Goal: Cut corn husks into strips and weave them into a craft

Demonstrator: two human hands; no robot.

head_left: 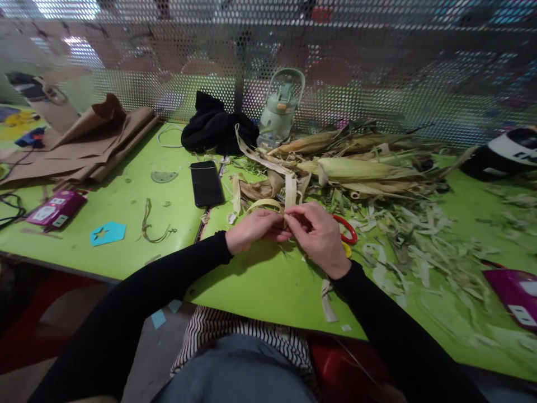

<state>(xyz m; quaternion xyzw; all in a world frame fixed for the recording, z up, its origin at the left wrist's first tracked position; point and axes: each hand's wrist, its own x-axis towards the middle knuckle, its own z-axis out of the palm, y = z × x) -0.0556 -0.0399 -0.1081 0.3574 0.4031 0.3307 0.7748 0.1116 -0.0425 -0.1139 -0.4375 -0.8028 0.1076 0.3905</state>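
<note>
My left hand (251, 228) and my right hand (319, 235) meet over the green table (260, 280), both pinched on pale corn husk strips (268, 206). One strip loops up and over between my fingers, and another stands up toward the husk pile. Red-handled scissors (347, 228) lie just behind my right hand, partly hidden by it. Behind them sits a heap of corn ears in their husks (356, 168).
A black phone (206, 183) lies left of my hands. Further back are a black cloth (216, 130), a pale green bottle (280, 109) and brown paper (90, 143). Husk scraps (403, 246) litter the right side. Purple packets (56, 209) (516, 291) sit at both ends. A perforated metal screen closes the back.
</note>
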